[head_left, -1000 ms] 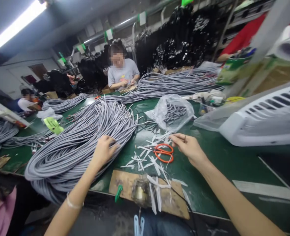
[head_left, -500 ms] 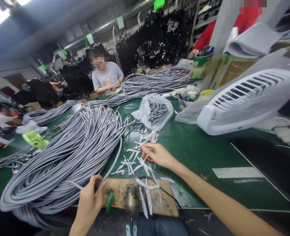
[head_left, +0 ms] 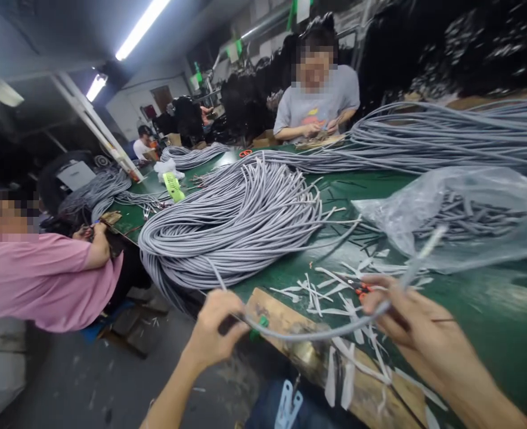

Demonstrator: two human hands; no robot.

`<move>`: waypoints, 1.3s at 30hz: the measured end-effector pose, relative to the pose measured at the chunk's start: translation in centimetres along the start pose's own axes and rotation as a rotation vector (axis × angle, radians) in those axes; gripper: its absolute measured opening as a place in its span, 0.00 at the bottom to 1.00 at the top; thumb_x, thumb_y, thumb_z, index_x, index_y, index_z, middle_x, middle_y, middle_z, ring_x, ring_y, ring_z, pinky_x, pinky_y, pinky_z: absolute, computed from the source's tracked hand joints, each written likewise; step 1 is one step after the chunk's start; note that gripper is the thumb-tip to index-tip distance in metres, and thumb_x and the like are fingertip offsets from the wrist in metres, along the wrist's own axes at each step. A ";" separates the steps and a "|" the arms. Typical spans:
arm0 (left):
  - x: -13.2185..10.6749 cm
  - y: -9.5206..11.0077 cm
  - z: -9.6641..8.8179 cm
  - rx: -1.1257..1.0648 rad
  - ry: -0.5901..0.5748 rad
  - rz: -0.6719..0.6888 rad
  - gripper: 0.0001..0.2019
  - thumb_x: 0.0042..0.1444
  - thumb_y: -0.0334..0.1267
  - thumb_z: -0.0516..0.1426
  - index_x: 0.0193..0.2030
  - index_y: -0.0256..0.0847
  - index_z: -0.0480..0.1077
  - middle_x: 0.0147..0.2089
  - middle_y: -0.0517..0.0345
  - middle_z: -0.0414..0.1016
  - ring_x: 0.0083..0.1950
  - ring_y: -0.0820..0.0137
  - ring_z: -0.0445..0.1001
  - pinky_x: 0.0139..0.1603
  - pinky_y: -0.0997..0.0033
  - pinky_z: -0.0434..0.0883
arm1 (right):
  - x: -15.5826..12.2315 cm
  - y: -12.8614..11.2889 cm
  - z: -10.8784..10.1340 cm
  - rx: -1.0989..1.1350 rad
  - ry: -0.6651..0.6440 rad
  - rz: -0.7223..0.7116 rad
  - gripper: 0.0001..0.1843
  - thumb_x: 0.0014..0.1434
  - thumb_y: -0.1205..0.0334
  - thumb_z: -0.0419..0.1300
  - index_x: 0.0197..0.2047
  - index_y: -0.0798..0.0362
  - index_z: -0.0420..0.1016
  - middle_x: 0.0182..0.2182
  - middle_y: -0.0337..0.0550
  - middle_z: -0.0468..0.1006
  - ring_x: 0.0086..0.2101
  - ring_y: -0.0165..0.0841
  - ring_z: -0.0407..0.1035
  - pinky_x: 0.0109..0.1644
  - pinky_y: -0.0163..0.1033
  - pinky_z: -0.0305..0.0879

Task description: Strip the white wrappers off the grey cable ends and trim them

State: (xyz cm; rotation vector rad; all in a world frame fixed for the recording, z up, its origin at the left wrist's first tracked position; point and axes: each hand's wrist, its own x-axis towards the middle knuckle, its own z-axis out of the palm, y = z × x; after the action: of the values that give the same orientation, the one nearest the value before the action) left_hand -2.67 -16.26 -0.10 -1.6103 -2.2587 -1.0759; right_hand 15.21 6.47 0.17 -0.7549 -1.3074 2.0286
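My left hand (head_left: 216, 330) is closed on one grey cable (head_left: 317, 335) pulled from the big coil of grey cables (head_left: 241, 223) on the green table (head_left: 491, 316). The cable runs right across to my right hand (head_left: 418, 328), which pinches it near its free end, with the tip sticking up past the fingers. Orange-handled scissors (head_left: 362, 290) lie just beyond my right hand among white cut strips (head_left: 330, 292). A wooden board (head_left: 281, 319) with a small metal fixture sits at the table edge below the cable.
A clear bag of short grey pieces (head_left: 460, 220) lies at the right. More cable bundles (head_left: 424, 134) stretch across the back. A person in grey (head_left: 317, 98) works opposite; a person in pink (head_left: 44, 277) sits at the left. A green gadget (head_left: 173, 186) lies far left.
My left hand has drawn one cable out of the coil and my right hand has left the scissors and taken hold of the cable's end. The view has swung left.
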 end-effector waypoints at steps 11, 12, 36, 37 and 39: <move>11.8 -13.6 -7.1 0.172 1.079 -0.818 0.22 0.52 0.35 0.52 0.54 0.32 0.58 0.58 0.38 0.63 0.61 0.56 0.60 0.62 0.57 0.55 | -0.1 -0.8 -0.7 0.036 0.134 0.012 0.26 0.30 0.41 0.70 0.26 0.53 0.74 0.16 0.35 0.72 0.10 0.14 0.45 0.19 0.28 0.54; 12.8 -14.0 -7.4 0.180 1.081 -0.816 0.22 0.51 0.33 0.52 0.54 0.32 0.58 0.57 0.39 0.63 0.61 0.57 0.61 0.62 0.58 0.54 | 0.0 -0.7 -0.5 0.035 0.135 0.017 0.27 0.29 0.41 0.70 0.26 0.53 0.74 0.16 0.35 0.72 0.10 0.14 0.45 0.19 0.27 0.53; 10.9 -7.1 -6.3 0.772 -0.720 -0.078 0.27 0.48 0.52 0.52 0.51 0.37 0.68 0.37 0.46 0.79 0.42 0.54 0.76 0.41 0.64 0.68 | 0.7 -0.3 -2.6 -0.076 0.086 -0.124 0.26 0.39 0.39 0.63 0.26 0.56 0.68 0.19 0.41 0.75 0.12 0.16 0.42 0.15 0.29 0.33; 10.6 -7.4 -7.1 0.756 -0.710 -0.087 0.25 0.47 0.51 0.53 0.49 0.38 0.69 0.36 0.47 0.79 0.41 0.55 0.76 0.41 0.65 0.68 | 0.7 -0.1 -2.5 -0.092 0.047 -0.114 0.26 0.41 0.39 0.62 0.26 0.56 0.68 0.20 0.41 0.76 0.12 0.16 0.42 0.16 0.29 0.34; 9.5 -8.1 -8.7 0.708 -0.678 -0.115 0.23 0.45 0.50 0.54 0.45 0.40 0.71 0.36 0.50 0.79 0.40 0.56 0.77 0.40 0.67 0.69 | 0.7 0.3 -2.4 -0.154 -0.043 -0.108 0.25 0.44 0.39 0.60 0.26 0.56 0.70 0.20 0.41 0.76 0.12 0.17 0.43 0.16 0.30 0.36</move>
State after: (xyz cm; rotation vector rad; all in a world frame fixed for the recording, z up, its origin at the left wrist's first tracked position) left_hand -15.96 -15.89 7.43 -1.6508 -2.6732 0.3503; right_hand 16.43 8.27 -1.06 -0.6966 -1.5097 1.8846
